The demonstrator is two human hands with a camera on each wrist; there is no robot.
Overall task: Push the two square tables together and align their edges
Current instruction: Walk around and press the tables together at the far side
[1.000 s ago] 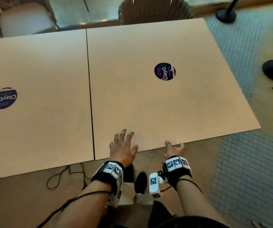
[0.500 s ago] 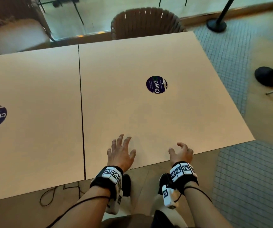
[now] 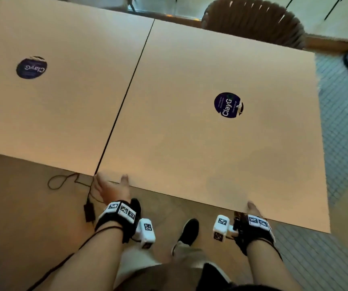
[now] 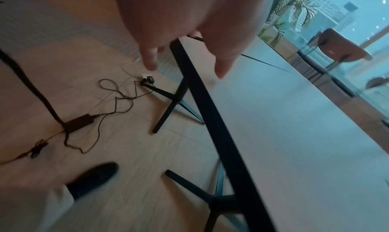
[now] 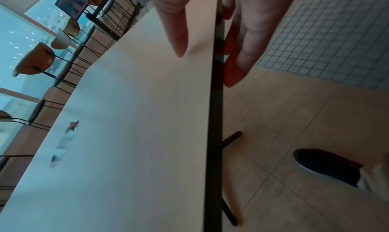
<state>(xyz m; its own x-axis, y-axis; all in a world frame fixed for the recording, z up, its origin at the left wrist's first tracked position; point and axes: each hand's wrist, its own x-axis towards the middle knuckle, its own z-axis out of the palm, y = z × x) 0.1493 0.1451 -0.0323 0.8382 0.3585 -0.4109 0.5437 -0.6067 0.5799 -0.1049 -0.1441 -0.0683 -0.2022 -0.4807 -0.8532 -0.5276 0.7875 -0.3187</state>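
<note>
At the near edge of the right worktop (image 3: 221, 156), both hands have hold: the left hand (image 3: 111, 189) sits at the corner beside the seam, thumb on top and fingers (image 4: 150, 59) dropping below the dark edge band, while the right hand (image 3: 252, 208) pinches the same edge further along, thumb (image 5: 174, 29) flat on the surface and fingers underneath. The left worktop (image 3: 60, 97) lies touching it, only a thin dark seam (image 3: 127, 95) between them, and the near corners look roughly level, though not surely flush. Each top is a stiff square slab on a dark cross-foot pedestal (image 4: 168, 106), so it will likely feel heavy and drag rather than glide on the floor. Gripping the rim at two spread points gives control over twisting. The seam runs away from the person, slanting rightwards; being square, the tops have no long axis.
</note>
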